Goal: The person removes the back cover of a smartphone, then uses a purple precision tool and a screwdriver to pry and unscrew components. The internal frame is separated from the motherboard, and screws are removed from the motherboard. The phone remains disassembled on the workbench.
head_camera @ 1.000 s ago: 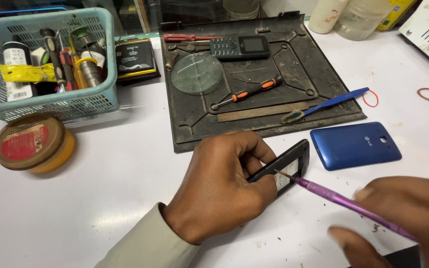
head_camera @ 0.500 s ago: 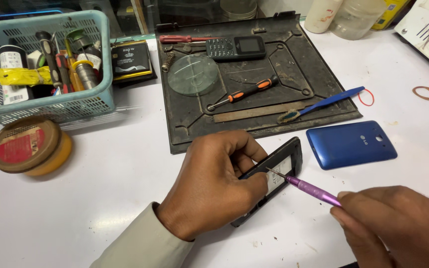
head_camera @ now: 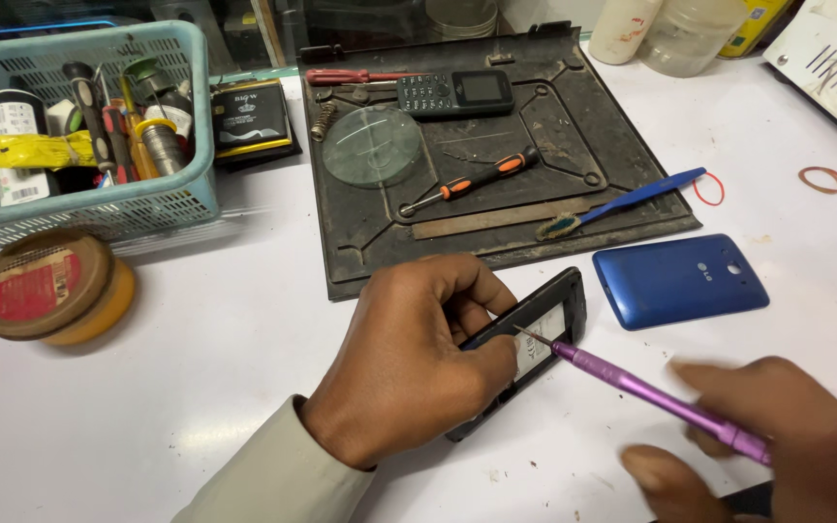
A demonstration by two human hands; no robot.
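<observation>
The left hand (head_camera: 409, 368) is clamped on an opened black phone (head_camera: 535, 344) lying on the white tabletop (head_camera: 196, 387), fingers curled over its near edge and pinning it flat. The right hand (head_camera: 777, 436), somewhat blurred, is closed around a purple screwdriver (head_camera: 646, 392) whose thin tip touches the exposed inside of the phone, just beside the left thumb. As I judge it, the fine tip could skid off a small screw and scratch the internals or jab the thumb, since the shaft comes in at a shallow slant and the phone is held by pressure alone; a loosened screw could also roll away across the tabletop. The blue back cover (head_camera: 680, 281) lies just beside the phone, apart from it. At far left a pale blue basket (head_camera: 162, 208) holds upright screwdrivers, a yellow packet and small bottles or jars, too crowded to tell apart. A dark work mat (head_camera: 622, 165) carries a round glass lens (head_camera: 370, 145), a small keypad phone (head_camera: 455, 93), an orange-handled screwdriver (head_camera: 467, 182) and a blue toothbrush (head_camera: 622, 201). A round tin (head_camera: 46, 286) sits shut, its contents hidden.
</observation>
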